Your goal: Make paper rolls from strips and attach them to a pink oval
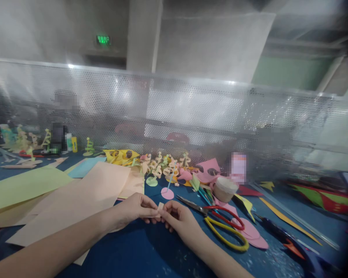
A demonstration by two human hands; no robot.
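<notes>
A small pale paper piece (161,206) is pinched between my two hands over the blue table. My left hand (143,208) has its fingers closed on it, and my right hand (174,216) grips it from the other side; the lower part is hidden by fingers. Just beyond them, a pink paper disc (167,194) carries a thin upright blue stick (171,178). Scissors (203,210) with one red and one yellow handle lie right of my right hand. Pink paper ovals (251,233) lie partly under the handles.
Large peach (72,197) and green (26,185) sheets cover the left. Small curled paper figures (159,166) stand behind my hands. A white-topped cup (225,189), a phone (238,168) and a dark blue tool (281,231) are at right. A perforated metal panel (191,112) rises behind.
</notes>
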